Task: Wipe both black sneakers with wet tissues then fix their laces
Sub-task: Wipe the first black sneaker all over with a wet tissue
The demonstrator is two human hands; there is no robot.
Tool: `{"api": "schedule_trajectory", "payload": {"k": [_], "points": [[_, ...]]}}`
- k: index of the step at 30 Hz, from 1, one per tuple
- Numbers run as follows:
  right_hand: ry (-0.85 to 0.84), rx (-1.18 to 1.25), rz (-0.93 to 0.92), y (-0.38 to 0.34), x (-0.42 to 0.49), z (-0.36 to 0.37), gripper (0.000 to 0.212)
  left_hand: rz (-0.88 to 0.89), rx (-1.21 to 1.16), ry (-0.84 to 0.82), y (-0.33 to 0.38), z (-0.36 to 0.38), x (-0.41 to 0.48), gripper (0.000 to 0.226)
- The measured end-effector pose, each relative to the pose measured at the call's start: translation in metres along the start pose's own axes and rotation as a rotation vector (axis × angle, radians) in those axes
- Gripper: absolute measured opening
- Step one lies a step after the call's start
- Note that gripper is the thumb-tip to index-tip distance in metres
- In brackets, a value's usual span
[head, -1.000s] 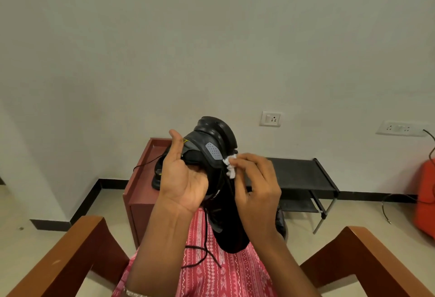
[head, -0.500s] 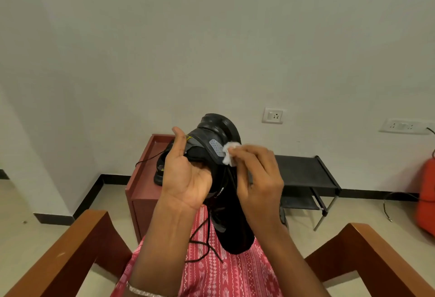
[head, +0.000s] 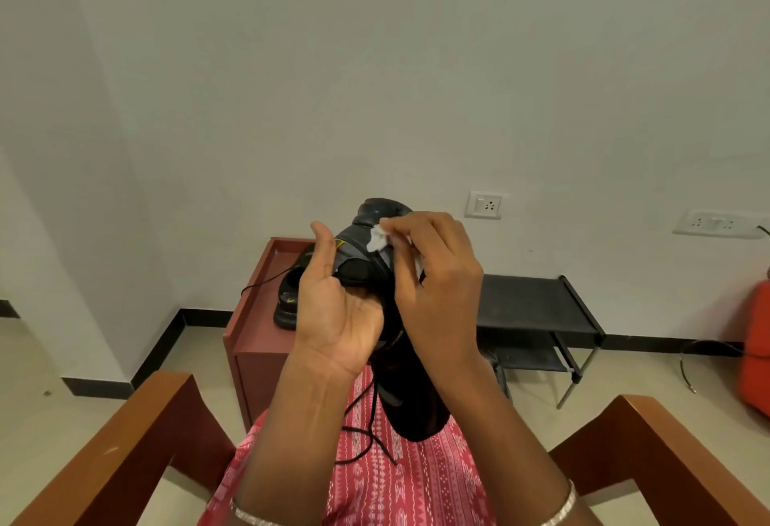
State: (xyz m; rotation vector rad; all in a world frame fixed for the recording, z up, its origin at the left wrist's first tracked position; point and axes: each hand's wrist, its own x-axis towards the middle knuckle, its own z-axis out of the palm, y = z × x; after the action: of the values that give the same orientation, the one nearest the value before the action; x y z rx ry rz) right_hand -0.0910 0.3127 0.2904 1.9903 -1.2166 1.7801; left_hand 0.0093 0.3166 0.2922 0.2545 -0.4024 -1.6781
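Holding a black sneaker (head: 387, 359) upright in front of the chest, the person grips it from the left with the left hand (head: 337, 317), palm turned toward the camera, thumb raised along the padded collar and fingers curled behind the shoe. The sneaker is matte black with a smooth, rounded rubber heel at the top, a grey panel and a small yellow tag near the thumb; its toe points down toward the lap. The right hand (head: 437, 288) is closed on a crumpled white wet tissue (head: 378, 238), pinched between thumb and fingertips and pressed against the heel area, just above and to the right of the left hand's grip. Only a small wad of the tissue shows past the fingers. Thin black laces (head: 366, 434) hang loose below both hands, looping over the pink patterned fabric (head: 400, 492) on the lap. A second black sneaker (head: 287, 304) sits on the reddish-brown side table (head: 254, 342), behind the left hand and apart from it, with a lace trailing off to the left. A black metal-framed rack (head: 537, 308) stands against the wall to the right of the right hand. Glossy wooden armrests (head: 125, 442) flank the lap, and thin silver bangles (head: 562, 509) circle both wrists.
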Motion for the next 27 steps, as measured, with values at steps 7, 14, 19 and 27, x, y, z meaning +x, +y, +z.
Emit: {"api": "schedule_trajectory", "payload": {"k": [7,14,19,27], "points": [[-0.073,0.088,0.096,0.016,-0.046,-0.007,0.024,0.018,0.048,0.048,0.006,-0.006,0.002,0.072],[0.005,0.124,0.204,0.006,-0.032,-0.005,0.018,0.011,0.073,0.025,0.003,-0.004,0.002,0.072],[-0.057,0.052,0.048,-0.006,0.004,0.000,0.019,0.047,0.060,-0.036,0.004,-0.005,0.000,0.067],[-0.110,0.129,0.077,-0.002,-0.032,0.000,0.027,-0.001,0.041,-0.034,0.015,-0.010,0.001,0.073]]}}
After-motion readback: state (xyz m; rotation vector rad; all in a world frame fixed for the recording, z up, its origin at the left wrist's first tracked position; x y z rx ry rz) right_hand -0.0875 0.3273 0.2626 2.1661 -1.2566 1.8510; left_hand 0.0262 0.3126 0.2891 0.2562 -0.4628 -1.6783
